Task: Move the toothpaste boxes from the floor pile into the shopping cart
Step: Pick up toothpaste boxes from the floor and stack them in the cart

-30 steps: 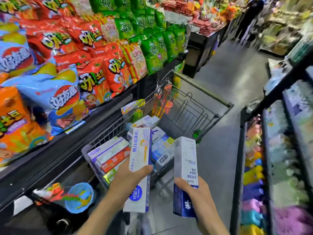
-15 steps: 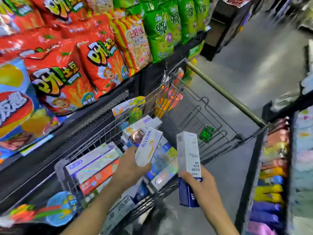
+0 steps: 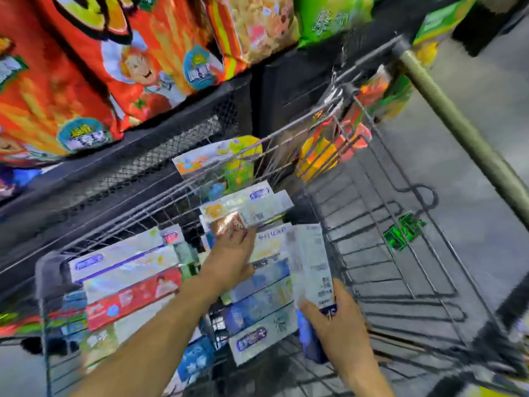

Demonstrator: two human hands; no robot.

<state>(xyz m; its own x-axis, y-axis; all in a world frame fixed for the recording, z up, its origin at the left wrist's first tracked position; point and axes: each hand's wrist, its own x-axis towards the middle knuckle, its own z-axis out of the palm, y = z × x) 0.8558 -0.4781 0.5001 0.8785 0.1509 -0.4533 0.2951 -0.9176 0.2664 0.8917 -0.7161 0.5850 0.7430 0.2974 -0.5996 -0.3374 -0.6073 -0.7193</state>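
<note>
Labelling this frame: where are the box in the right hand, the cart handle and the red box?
white box [image 3: 310,265]: head view, its front face.
cart handle [image 3: 463,128]: head view, mid-bar.
red box [image 3: 134,298]: head view, its side.

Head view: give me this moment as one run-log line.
left hand on boxes in shopping cart, grip unclear | right hand holds white toothpaste box over cart | phase: placing
</note>
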